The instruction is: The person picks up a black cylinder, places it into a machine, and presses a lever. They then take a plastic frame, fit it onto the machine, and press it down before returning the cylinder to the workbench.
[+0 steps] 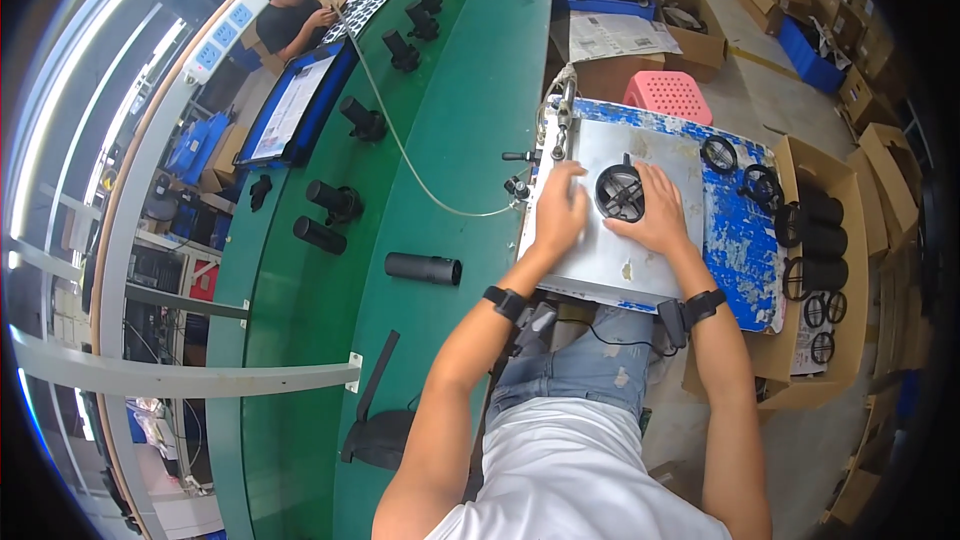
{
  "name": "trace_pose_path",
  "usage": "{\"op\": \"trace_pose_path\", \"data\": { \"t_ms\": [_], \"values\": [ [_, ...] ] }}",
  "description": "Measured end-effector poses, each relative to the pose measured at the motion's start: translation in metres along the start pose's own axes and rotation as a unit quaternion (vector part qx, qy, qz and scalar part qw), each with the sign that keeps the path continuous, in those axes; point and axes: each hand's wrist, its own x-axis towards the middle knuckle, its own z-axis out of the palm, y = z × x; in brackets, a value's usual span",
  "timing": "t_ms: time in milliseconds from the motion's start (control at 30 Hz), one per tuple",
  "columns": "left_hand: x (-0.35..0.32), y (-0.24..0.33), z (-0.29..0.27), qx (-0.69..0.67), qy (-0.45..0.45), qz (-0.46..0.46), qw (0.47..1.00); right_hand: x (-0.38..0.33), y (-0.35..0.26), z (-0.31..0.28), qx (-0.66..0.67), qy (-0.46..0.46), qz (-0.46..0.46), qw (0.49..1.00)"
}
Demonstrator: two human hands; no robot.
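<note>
A round black plastic ring with crossed spokes (621, 193) and a small stub on its rim lies over the bare metal plate (655, 265) in front of me. My right hand (660, 208) curves around its right side, thumb below and fingers above, gripping the rim. Just left of the ring is my left hand (562, 210), thumb and fingers apart with nothing visible between them; its fingertips are slightly blurred. Beyond that hand, a metal cylinder fixture with a hose (565, 115) stands at the plate's upper left edge.
More black spoked rings (719, 154) rest on the worn blue board to the right, beside a cardboard box (835, 365) of black tubes and rings. On the green bench (400, 340) at left lie a black cylinder (422, 268) and several black parts. Another person (290, 20) sits far left.
</note>
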Motion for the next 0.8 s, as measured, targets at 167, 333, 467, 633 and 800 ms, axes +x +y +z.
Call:
{"op": "trace_pose_path", "data": {
  "t_ms": [167, 333, 467, 633, 800],
  "values": [
    [0.076, -0.036, -0.061, 0.111, 0.139, -0.038, 0.983, 0.000, -0.001, -0.008, -0.013, -0.007, -0.003, 1.000],
    [0.104, -0.165, -0.098, 0.209, -0.069, -0.401, 0.889, 0.007, -0.021, -0.004, -0.006, -0.011, -0.017, 1.000],
    [0.112, -0.143, -0.031, -0.054, -0.068, -0.504, 0.859, -0.004, -0.003, -0.005, -0.024, -0.017, 0.018, 0.999],
    [0.123, -0.127, -0.052, -0.104, 0.003, -0.561, 0.821, 0.002, -0.011, -0.009, -0.019, -0.019, 0.007, 1.000],
    [0.100, -0.117, -0.074, 0.102, 0.140, -0.214, 0.961, 0.006, -0.019, -0.005, -0.021, -0.023, -0.004, 1.000]
  ]
}}
